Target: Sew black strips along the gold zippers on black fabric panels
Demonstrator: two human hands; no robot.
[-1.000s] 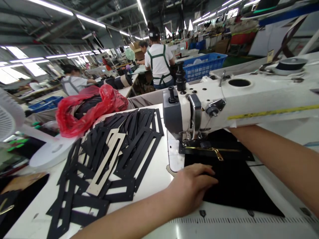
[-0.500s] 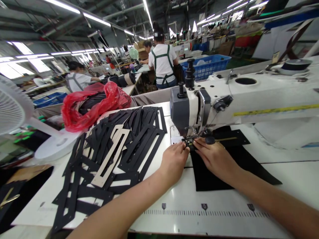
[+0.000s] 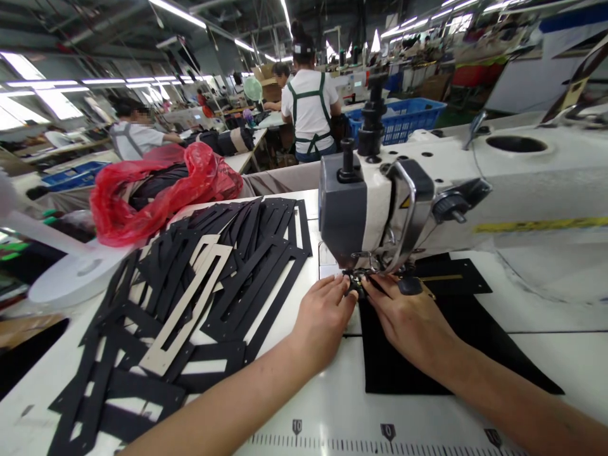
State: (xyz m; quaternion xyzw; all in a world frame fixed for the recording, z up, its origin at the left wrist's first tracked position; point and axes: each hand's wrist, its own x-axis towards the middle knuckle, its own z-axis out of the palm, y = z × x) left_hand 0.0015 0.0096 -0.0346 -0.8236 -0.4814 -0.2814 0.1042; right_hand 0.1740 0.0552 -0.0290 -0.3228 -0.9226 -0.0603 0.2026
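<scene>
Hands (image 3: 319,320), 2, at 1 sewing machine (image 3: 344,206)

So there's a plain black cloth (image 3: 475,323) lying flat in the lower right of the frame, matte, with its slanted right edge running down to a sharp corner. Right of centre, at the cloth's upper end, there's a black strip (image 3: 470,287) lying sideways, with a thin gold zip (image 3: 443,277) along it, and its left stretch is mostly hidden from view

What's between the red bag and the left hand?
Head view: overlapping slotted pieces, mostly black, some beige, then white tabletop beside the left hand.
</scene>
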